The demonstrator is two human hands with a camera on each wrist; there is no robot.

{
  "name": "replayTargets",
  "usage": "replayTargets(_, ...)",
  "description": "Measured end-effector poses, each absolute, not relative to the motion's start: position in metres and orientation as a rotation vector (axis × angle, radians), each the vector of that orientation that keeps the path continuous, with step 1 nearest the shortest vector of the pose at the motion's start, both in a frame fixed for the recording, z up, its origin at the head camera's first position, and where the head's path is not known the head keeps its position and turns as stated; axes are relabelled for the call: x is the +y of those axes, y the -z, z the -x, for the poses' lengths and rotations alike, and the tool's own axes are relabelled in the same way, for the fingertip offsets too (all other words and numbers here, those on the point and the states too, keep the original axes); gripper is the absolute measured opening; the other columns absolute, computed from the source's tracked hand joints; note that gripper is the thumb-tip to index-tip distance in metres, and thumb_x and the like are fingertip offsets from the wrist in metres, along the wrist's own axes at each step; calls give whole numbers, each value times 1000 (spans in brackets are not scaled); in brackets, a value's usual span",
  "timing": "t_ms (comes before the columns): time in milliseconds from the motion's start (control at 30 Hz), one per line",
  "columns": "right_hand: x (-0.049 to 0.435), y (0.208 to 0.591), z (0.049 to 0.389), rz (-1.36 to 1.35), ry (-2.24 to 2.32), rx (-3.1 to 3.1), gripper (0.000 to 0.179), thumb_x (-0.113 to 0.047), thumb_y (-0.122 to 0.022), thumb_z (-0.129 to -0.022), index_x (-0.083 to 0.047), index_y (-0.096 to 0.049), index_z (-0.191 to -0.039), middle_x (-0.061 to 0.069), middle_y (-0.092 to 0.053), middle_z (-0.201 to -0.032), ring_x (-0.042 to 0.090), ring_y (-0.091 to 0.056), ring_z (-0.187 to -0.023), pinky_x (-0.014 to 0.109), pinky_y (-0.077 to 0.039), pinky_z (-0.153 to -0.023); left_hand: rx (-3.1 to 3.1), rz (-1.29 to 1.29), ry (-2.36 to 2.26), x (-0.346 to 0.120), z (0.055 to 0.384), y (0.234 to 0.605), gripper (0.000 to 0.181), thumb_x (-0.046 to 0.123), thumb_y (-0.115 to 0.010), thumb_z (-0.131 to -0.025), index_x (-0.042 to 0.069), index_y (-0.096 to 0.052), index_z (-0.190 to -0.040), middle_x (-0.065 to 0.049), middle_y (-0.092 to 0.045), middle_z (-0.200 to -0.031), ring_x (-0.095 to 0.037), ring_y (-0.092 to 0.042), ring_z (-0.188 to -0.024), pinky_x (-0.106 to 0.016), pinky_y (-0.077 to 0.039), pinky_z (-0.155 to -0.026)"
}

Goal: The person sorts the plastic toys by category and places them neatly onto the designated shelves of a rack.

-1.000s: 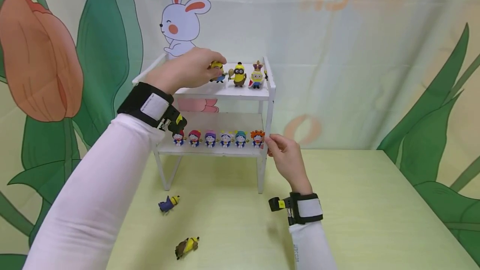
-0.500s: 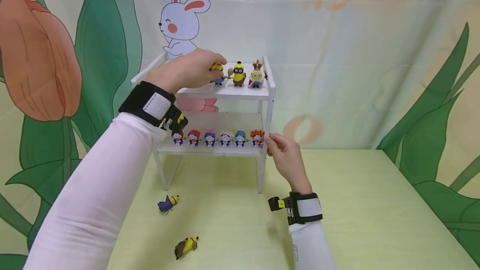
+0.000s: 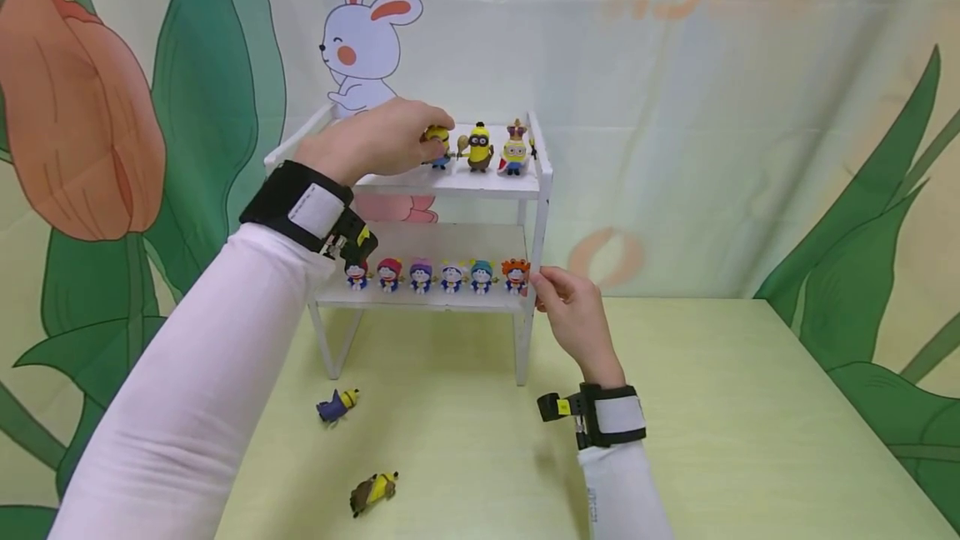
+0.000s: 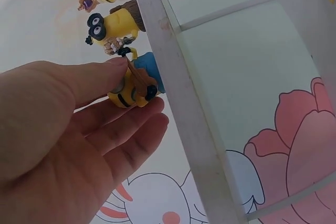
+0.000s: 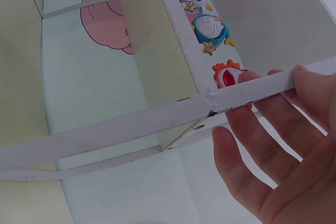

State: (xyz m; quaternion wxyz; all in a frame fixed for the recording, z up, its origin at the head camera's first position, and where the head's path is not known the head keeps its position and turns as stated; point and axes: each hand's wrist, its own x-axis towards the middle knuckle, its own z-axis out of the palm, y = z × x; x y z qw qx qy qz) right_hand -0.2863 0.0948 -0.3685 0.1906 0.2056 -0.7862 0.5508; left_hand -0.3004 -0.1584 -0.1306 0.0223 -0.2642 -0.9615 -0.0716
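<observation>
On the top board of the white two-tier shelf [image 3: 420, 304], my left hand [image 3: 382, 136] pinches a yellow minion figurine [image 3: 440, 158] between thumb and fingers. The left wrist view shows this minion figurine [image 4: 149, 69] with blue overalls and a brown guitar-like piece, its feet at the board. To its right stand a minion with a brown skirt [image 3: 478, 148] and a crowned minion [image 3: 514, 152]. My right hand [image 3: 576, 319] holds the shelf's right front post [image 5: 262, 88], thumb on one side and fingers on the other, close to the figurine with the orange crab hat [image 3: 515, 276].
Several blue-and-white cat figurines in coloured hats [image 3: 421, 277] line the lower board. Lying on the table [image 3: 712, 423] before the shelf are a minion in dark blue [image 3: 337, 407] and a brown-and-yellow minion [image 3: 373, 492]. A printed curtain [image 3: 720, 148] hangs behind.
My left hand has shifted the pinched minion figurine slightly right and a touch toward the board's front. The right hand keeps its hold on the post.
</observation>
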Motion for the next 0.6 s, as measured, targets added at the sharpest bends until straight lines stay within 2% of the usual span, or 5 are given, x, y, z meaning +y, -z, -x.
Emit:
replayTargets(133,95,369,287,-581,-1554,-2201,28,-23,-58,-100,0,-71,-105,10,-70,-88,33,-61,-75,55,-54,-74,-2998,801,230,-159,301,131,47,14,-46,-103,5,-38,-149,-15,-46,-144,-28,-46,-121,-45,-34,-108)
replayTargets(267,94,368,287,-563,-1539,-2218,27,-23,-58,-100,0,-72,-106,11,-71,-90,23,-60,-73,46,-56,-73,-3006,790,267,-159,301,133,50,14,-47,-103,9,-35,-151,-14,-46,-145,-28,-46,-119,-44,-35,-105)
replayTargets(367,93,368,286,-552,-1528,-2229,26,-20,-57,-100,1,-71,-108,13,-71,-92,25,-60,-75,40,-55,-71,-2999,786,297,-160,302,134,51,14,-50,-102,12,-35,-151,-14,-46,-144,-28,-46,-118,-44,-36,-104)
replayTargets(467,92,368,286,-551,-1527,-2231,25,-18,-57,-100,2,-71,-109,16,-71,-93,28,-60,-75,37,-55,-70,-2999,779,306,-160,304,136,55,16,-53,-101,12,-33,-152,-15,-44,-146,-30,-44,-123,-46,-34,-107)
replayTargets(600,92,368,285,-557,-1530,-2228,26,-20,-58,-100,1,-71,-108,14,-71,-93,27,-60,-75,39,-55,-71,-3004,774,294,-162,303,136,61,19,-57,-100,11,-29,-154,-17,-39,-150,-33,-38,-134,-48,-29,-111)
